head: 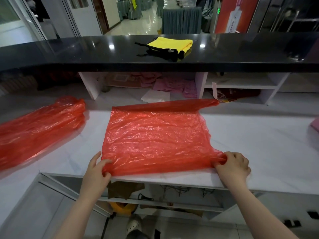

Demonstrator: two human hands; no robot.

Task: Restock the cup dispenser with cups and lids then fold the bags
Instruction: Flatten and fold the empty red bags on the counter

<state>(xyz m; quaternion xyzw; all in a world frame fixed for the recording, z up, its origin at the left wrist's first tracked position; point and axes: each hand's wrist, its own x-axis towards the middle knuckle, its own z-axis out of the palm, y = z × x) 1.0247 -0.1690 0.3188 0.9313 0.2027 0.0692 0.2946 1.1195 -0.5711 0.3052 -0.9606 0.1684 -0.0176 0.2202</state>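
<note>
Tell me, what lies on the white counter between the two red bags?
Nothing: in the head view, bare white counter separates the crumpled red bag from the flat red bag that both hands grip.

Red bags (151, 135), white counter (250, 144), black ledge (86, 50), apparently yellow cloth (170, 43).

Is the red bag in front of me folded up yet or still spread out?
Spread out. The bag lies flat on the white counter, with only its far edge rolled over. Left hand and right hand pinch its near corners.
</note>
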